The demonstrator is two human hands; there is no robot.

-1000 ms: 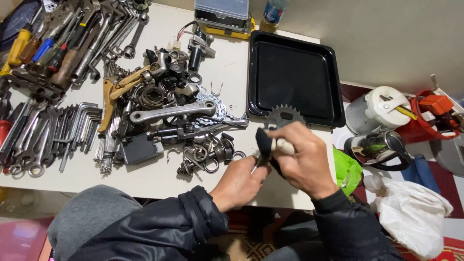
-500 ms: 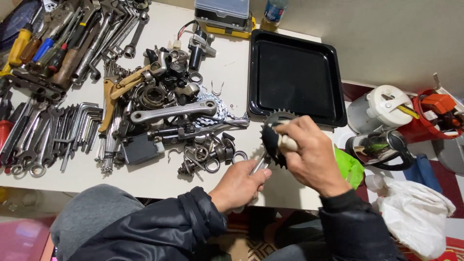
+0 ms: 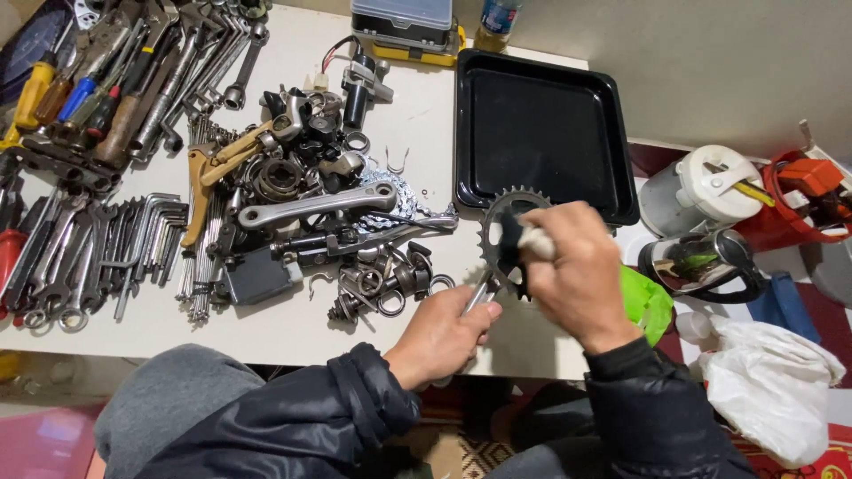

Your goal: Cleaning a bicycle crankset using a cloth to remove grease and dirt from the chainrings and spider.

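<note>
Left hand gripping crank arm, right hand clutching brush on chainring, black tray behind

The white table was pretty packed. A black baking tray sat at the far right corner, with a grey and yellow parts case at the back edge just left of it. The middle had a heap of bike parts, a silver crank arm lying across it. Left of that were hex keys and combination wrenches fanned out, and screwdrivers and bigger spanners lay along the far left.
</note>
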